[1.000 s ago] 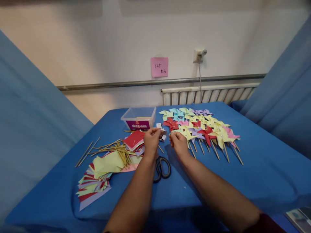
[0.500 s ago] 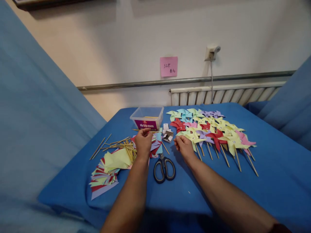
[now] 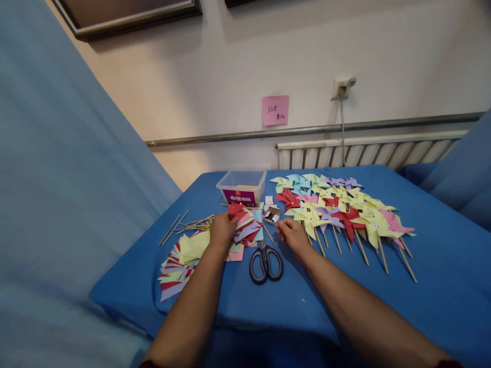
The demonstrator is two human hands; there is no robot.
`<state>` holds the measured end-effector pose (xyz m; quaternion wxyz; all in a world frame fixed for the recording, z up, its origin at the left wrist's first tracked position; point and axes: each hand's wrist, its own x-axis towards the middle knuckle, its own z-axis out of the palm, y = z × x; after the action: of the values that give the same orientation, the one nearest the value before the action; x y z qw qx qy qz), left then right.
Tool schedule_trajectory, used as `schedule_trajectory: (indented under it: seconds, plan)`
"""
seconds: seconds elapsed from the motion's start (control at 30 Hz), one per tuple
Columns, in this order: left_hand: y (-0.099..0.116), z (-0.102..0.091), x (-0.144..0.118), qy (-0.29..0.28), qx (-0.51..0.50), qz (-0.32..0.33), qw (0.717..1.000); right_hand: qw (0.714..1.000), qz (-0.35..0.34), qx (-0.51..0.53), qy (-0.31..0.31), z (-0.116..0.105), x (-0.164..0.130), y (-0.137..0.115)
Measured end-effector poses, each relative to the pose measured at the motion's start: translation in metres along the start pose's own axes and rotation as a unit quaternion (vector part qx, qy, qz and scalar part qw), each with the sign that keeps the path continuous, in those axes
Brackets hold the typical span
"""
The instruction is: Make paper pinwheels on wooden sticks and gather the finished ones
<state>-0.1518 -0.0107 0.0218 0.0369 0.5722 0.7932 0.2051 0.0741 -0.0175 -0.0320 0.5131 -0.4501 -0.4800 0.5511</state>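
Nearest: dark-handled metal scissors, long axis running away from the person, blades toward the paper. Beyond, right hand, fingertips drawn together, beside an open white cardboard box. Left hand is the nearer, at the left edge of the fanned multicoloured paper pile. Too small to tell whether either grip holds anything.

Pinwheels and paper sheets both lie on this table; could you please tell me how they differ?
The pinwheels have curled blades, while the sheets lie mostly flat in fanned piles. The pinwheels have stick handles; the sheets have none. The pinwheels lie by the right hand, the sheets by the left hand. Both include red, yellow, purple and pink.
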Motion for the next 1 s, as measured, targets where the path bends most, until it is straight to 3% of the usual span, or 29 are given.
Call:
schedule_trajectory:
  seconds: [0.23,0.43,0.7,1.0]
  plan:
    - [0.001,-0.005,-0.002,-0.039,0.043,0.021,0.998,0.999,-0.005,-0.028,-0.021,0.002,-0.001,-0.002]
    - [0.007,-0.005,-0.007,-0.023,0.096,0.066,0.993,0.999,-0.019,-0.034,-0.031,0.004,-0.002,-0.002]
    - [0.009,-0.004,0.001,-0.051,0.115,0.068,0.99,0.998,-0.024,-0.028,-0.044,0.008,-0.003,0.001]
    - [0.005,0.004,-0.001,0.008,0.144,0.102,0.984,0.998,-0.022,-0.047,-0.043,0.008,0.002,0.007]
